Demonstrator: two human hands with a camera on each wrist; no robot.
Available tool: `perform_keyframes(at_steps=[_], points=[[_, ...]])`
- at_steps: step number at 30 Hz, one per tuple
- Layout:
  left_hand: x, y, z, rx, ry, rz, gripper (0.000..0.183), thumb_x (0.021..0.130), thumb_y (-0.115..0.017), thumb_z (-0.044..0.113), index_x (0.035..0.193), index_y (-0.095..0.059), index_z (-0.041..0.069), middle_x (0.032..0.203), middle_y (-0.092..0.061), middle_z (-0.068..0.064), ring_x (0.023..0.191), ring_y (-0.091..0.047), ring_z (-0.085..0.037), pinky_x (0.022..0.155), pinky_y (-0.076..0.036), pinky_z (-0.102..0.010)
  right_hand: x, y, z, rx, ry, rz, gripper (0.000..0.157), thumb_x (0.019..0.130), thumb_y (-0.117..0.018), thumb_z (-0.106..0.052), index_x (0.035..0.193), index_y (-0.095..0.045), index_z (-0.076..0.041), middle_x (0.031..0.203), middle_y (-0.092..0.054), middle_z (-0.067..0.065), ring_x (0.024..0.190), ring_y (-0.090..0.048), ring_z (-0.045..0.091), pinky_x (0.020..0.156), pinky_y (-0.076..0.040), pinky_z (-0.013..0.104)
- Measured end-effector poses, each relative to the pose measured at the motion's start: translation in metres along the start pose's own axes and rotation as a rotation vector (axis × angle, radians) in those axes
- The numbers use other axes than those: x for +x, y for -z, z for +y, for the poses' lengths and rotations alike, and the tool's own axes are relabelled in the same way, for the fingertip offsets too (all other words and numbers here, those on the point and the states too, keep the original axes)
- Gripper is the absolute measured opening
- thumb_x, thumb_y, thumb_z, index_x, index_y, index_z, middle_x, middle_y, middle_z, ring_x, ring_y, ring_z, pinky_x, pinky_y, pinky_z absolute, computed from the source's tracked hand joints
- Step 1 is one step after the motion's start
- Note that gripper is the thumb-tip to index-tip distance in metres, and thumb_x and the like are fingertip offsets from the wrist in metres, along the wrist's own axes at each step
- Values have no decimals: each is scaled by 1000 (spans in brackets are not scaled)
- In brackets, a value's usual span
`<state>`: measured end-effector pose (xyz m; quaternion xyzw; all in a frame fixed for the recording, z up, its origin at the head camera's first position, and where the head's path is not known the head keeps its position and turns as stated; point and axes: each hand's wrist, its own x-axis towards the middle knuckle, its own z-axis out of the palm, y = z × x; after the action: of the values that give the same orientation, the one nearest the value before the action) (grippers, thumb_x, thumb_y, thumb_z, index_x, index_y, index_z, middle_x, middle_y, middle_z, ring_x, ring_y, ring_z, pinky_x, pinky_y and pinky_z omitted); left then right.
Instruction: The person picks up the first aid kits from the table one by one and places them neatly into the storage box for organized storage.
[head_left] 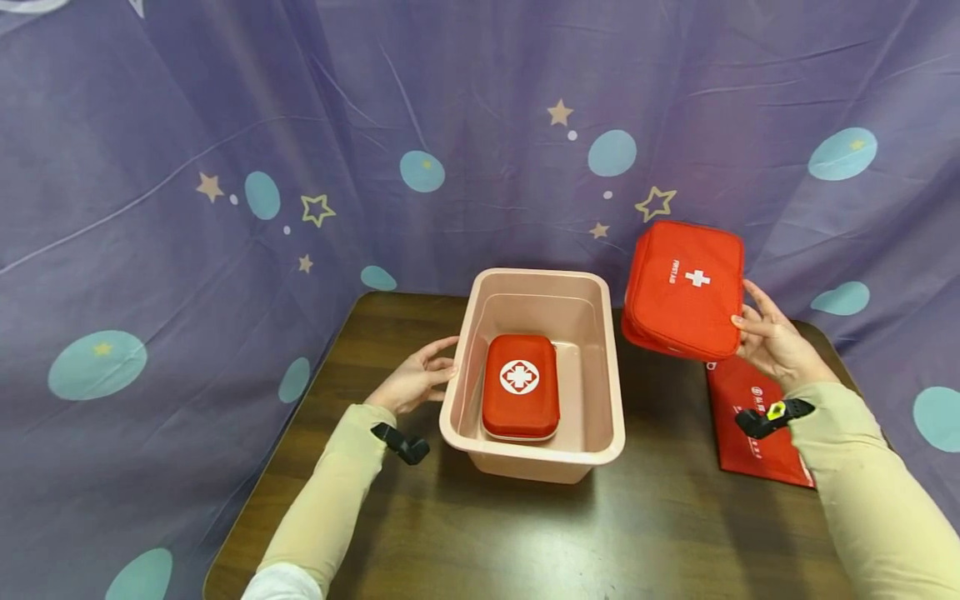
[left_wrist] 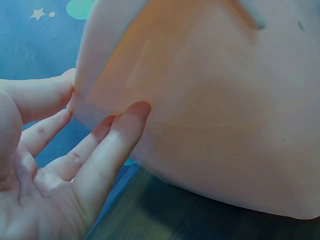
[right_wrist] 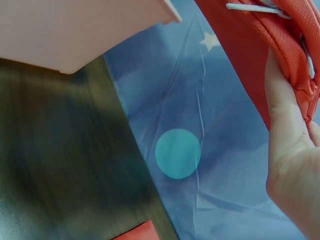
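My right hand [head_left: 776, 340] grips a red first aid bag [head_left: 686, 287] by its right side, holding it up above the table. The bag carries a white cross and lettering; its zip pulls show in the right wrist view. Left of it is a pink plastic bin [head_left: 585, 392], with a smaller red hard-shell first aid case [head_left: 517, 417] lying inside, its white round emblem facing up. My left hand [head_left: 412, 379] touches the bin's left outer wall, fingers mostly straight. In the left wrist view, the fingertips [left_wrist: 137, 110] rest against the pink wall.
A flat red packet [head_left: 757, 417] with white print lies on the brown wooden table [head_left: 517, 542] at the right, partly under my right forearm. A purple curtain [head_left: 480, 100] with stars and blue ovals hangs behind and beside the table.
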<state>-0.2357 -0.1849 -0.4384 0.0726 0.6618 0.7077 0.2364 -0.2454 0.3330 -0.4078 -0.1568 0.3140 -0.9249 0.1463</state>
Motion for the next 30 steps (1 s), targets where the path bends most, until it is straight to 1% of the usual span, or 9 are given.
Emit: perform_keyframes(at_steps=[4,7,12,16,21,24,26,30], points=[[0,0,1,4,2,2,65,93,-52,-2,150,-22,12,103,-59,-5,91,-62,-14,74,-56,-38,4,-8,-3,5,-5,-8,63,94,-26,15,139,-13,-26,106,-58,15,75,-66,29,66,-55,40],[0,0,1,14,-3,-3,66,93,-52,-2,151,-21,12,104,-58,-5,91,-62,-14,74,-56,-37,7,-15,-3,7,-8,-15,63,94,-27,16,140,-14,-26,106,-57,15,75,-66,29,66,-55,40],[0,-1,3,17,-4,-11,67,94,-52,-2,151,-20,11,105,-58,-6,91,-62,-13,75,-56,-37,13,-27,-3,10,-4,-41,61,94,-28,16,140,-18,-24,106,-56,15,78,-65,29,66,-55,40],[-1,-2,4,15,-4,-10,67,94,-51,-2,151,-19,10,103,-59,-5,90,-61,-12,75,-56,-38,19,-38,-1,17,-10,-46,60,94,-29,15,140,-24,-23,106,-56,15,79,-65,29,64,-55,39],[-2,-3,5,9,0,2,66,94,-50,-4,151,-20,11,104,-59,-5,90,-61,-12,74,-56,-38,26,-50,2,15,-13,-63,59,94,-27,16,139,-28,-22,109,-56,15,86,-66,30,66,-56,41],[-2,-4,5,11,5,9,66,94,-50,-5,151,-21,11,104,-58,-5,89,-62,-12,74,-56,-38,29,-57,4,1,-9,-80,58,94,-28,16,139,-28,-21,110,-56,15,89,-65,30,68,-56,41],[-2,-4,4,15,4,10,66,94,-50,-4,151,-20,11,104,-58,-5,89,-62,-12,74,-56,-38,30,-61,6,-3,-9,-81,58,94,-30,16,138,-29,-21,109,-56,14,88,-66,29,68,-56,40],[-3,-4,4,16,3,14,66,94,-50,-4,151,-20,11,102,-58,-2,89,-61,-12,73,-56,-37,33,-68,11,-4,-15,-96,59,94,-32,16,139,-26,-21,108,-56,14,86,-66,29,66,-56,37]])
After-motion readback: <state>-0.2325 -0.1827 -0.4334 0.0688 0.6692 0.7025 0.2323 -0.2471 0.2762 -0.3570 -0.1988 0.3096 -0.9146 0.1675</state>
